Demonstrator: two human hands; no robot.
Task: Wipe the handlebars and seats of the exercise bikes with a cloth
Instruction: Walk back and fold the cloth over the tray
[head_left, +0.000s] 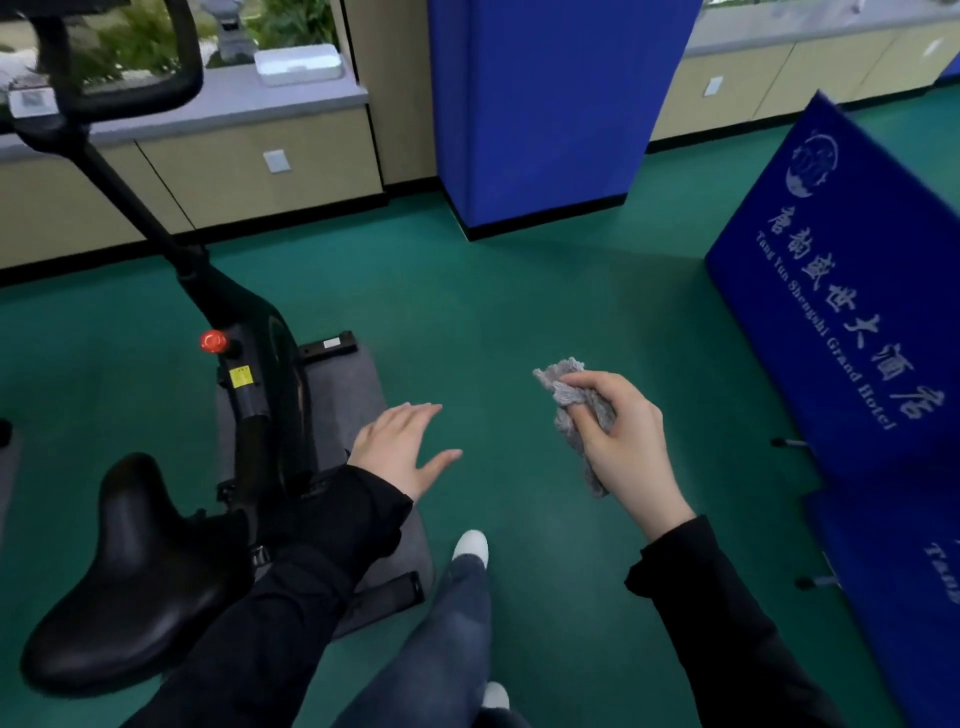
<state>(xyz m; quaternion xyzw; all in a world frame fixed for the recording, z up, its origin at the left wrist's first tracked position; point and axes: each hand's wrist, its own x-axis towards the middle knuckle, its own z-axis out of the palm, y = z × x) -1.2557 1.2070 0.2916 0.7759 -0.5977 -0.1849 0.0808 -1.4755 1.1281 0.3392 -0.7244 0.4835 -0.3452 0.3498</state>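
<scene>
**Item 1. Cloth** (576, 410): grey, small, crumpled.
- Location: in the air over the green floor (519, 291), to the right of the bike and well apart from it. It touches neither seat nor handlebars.
- Handling, as judged: light, soft and limp, with nothing to break. It should fold to any curve. It is best bunched in the palm with a flat pad of fabric left free to press on the surface.
- A loose tail hangs below the hand and could drag.

**Item 2. Right grip** (623, 436): clenched on the cloth, with the thumb across the top and the fingers curled round the bunch. A tuft sticks out above the thumb.

**Item 3. Left grip** (400, 447): released, with the fingers straight and slightly spread, palm down. It holds nothing. It hovers over the edge of the grey mat (348, 405); no contact is visible.

**Item 4. Seat** (135, 566): black, glossy saddle at lower left, near the left sleeve. It is judged firm and a little slick under fabric. No wiping is under way.

**Item 5. Handlebars** (171, 57): black loop at upper left on a slanted post, somewhat blurred. They are well apart from both hands.

**Item 6. Bike frame** (260, 374): dark, with a red knob (213, 341) and a yellow label. It stands on the mat.

**Item 7. Surroundings:**
- blue pillar (545, 104)
- blue banner (831, 291) with white lettering, at right
- counter (234, 98) along the window, carrying a white box (298, 65)
- white shoe (471, 545) on the floor
</scene>
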